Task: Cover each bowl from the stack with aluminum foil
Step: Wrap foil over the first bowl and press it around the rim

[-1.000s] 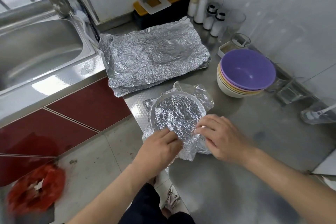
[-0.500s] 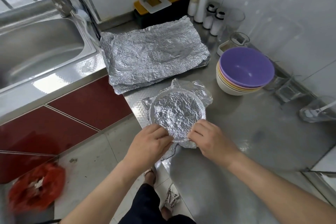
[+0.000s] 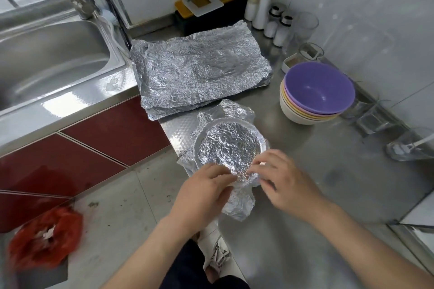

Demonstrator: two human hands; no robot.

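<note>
Though foil-covered, bowl [image 3: 229, 145] rim under hands [image 3: 204, 186] [image 3: 283, 183]

Your left hand [image 3: 202, 190] and right hand [image 3: 284, 185] meet at the near rim of a bowl [image 3: 229, 145] wrapped in crumpled foil [image 3: 239, 206] at the surface's [image 3: 328, 183] front edge. Left fingers [image 3: 223, 175] bend onto the foil; a pinch cannot be confirmed. Right fingers [image 3: 260, 163] spread, blurred, tips touching the foil. Behind lie flat foil sheets [image 3: 199, 70]; to the right stands a stack of bowls [image 3: 317, 91], purple uppermost.
</note>
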